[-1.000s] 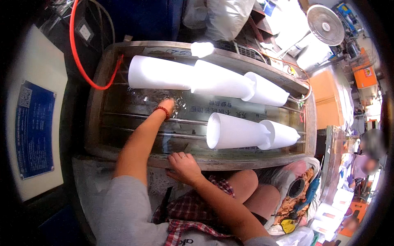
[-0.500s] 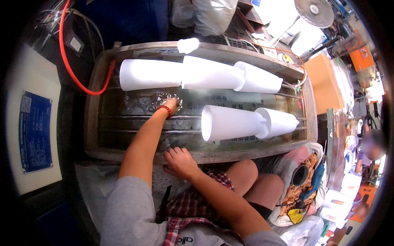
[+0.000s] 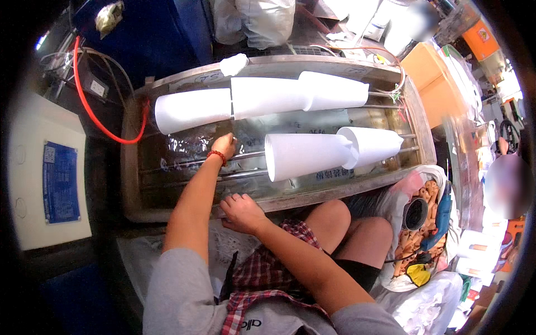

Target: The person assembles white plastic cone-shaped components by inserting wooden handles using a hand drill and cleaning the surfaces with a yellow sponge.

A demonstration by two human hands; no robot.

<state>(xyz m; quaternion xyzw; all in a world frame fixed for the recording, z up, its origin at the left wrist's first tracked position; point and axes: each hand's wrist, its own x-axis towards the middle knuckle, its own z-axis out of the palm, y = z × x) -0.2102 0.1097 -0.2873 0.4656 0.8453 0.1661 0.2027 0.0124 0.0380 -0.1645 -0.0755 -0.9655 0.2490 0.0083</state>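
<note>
A long metal-rimmed tank (image 3: 329,192) of water stands before me. My left hand (image 3: 225,146), with a red beaded bracelet at its wrist, is low over the water beside the metal rods (image 3: 245,157). Its fingers are curled in, and what they hold, if anything, is hidden. My right hand (image 3: 242,212) rests at the near rim, fingers bent and slightly apart, with nothing visible in it. Three white tapered sleeves (image 3: 192,109) lie end to end in the far row. Two more white sleeves (image 3: 304,155) lie on the rods in the nearer row, right of my left hand.
A white crumpled cloth (image 3: 233,65) sits on the far rim. An orange-red hose (image 3: 84,103) loops down at the left end. At right, a bag holds brown pieces (image 3: 405,262) and a blue handheld tool (image 3: 441,223). A person (image 3: 505,187) is farther right.
My left hand has shifted slightly left, and the splashing around it has lessened. The right hand stays at the near rim. The whole view has turned a little.
</note>
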